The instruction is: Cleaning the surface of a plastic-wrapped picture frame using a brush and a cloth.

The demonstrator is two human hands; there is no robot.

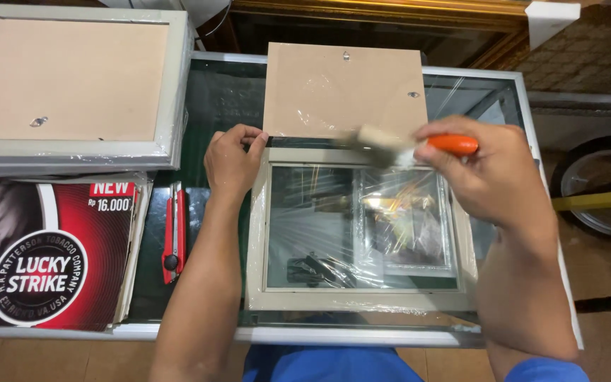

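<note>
A: Frame (362,301), pale, wrapped in clear film, lies flat on the glass desk (348,334) between both hands. Left hand (231,159)?

B: Fingers curled on the frame's top left corner, pinning it. Red utility knife (173,233) just left of that wrist.

A: Right hand (489,177)?

B: Closed round an orange-handled brush (404,147), bristles blurred, over the frame's top edge. Brown backing board (344,88) lies just beyond both hands.

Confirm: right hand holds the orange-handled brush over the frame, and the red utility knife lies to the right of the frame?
Not quite. In the head view the red utility knife lies left of the frame, beside the left forearm. The right hand does hold the orange-handled brush over it.
</note>
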